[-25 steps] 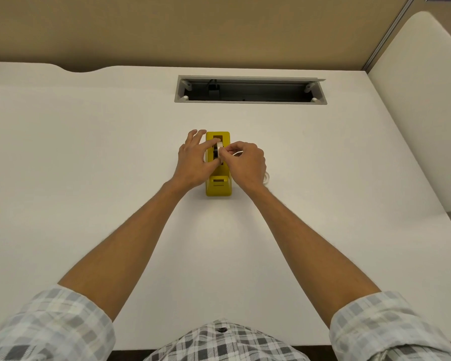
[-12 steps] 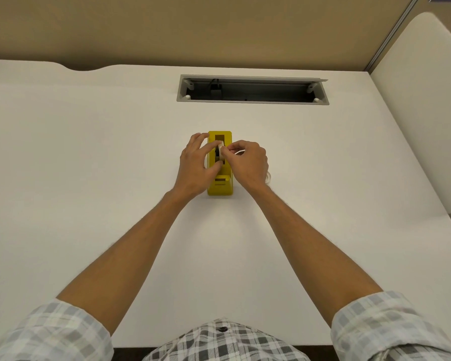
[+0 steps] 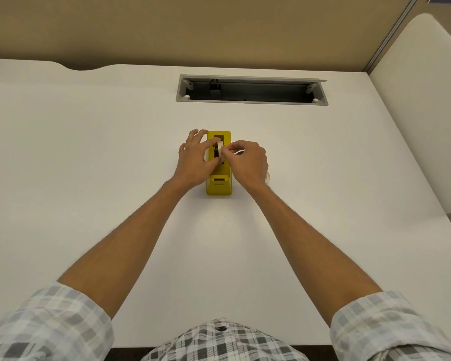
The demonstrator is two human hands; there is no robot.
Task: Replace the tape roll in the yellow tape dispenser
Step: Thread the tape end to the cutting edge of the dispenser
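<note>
Head camera, looking down: at centre frame, slightly above the middle, a person works over the yellow tape dispenser [image 3: 218, 184] standing on a white desk [image 3: 89, 152].

Left of the dispenser, the left hand [image 3: 194, 160] rests against its side wall, thumb and forefinger curled onto the white tape roll [image 3: 220, 148] sitting in the top slot. To the right, the right hand [image 3: 248, 160] pinches the roll's near edge with fingers bent tight; it appears to be picking at the loose end of the tape, though the detail is too small to be sure.

Doing this well likely means steadying the roll with the left hand while the right lifts the end cleanly and draws it toward the cutter at the dispenser's lower end, keeping the strip straight.

Upper centre, an open cable tray [image 3: 250, 89] is set into the desk.
</note>
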